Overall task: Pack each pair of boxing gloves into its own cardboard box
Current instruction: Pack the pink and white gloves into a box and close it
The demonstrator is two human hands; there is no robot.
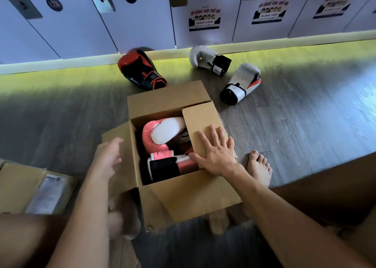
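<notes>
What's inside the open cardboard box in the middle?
Two pink-and-white boxing gloves lie inside the box. The right hand presses a flap over them, hiding their right ends and the box's bottom.

Right hand (215, 152) presses flat, fingers spread, on the right flap (200, 120) of an open cardboard box (193, 194). The blurred left hand (108, 155) is at the box's left side. Pink boxing gloves (154, 137) lie inside, between the hands. Beyond the hands, a black-and-red glove (142, 70) lies on the floor (305, 125).

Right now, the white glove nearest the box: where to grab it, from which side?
Probably the black cuff, from the box side: the white glove lies on the floor with that narrow end nearest, bulky padding pointing away.
</notes>
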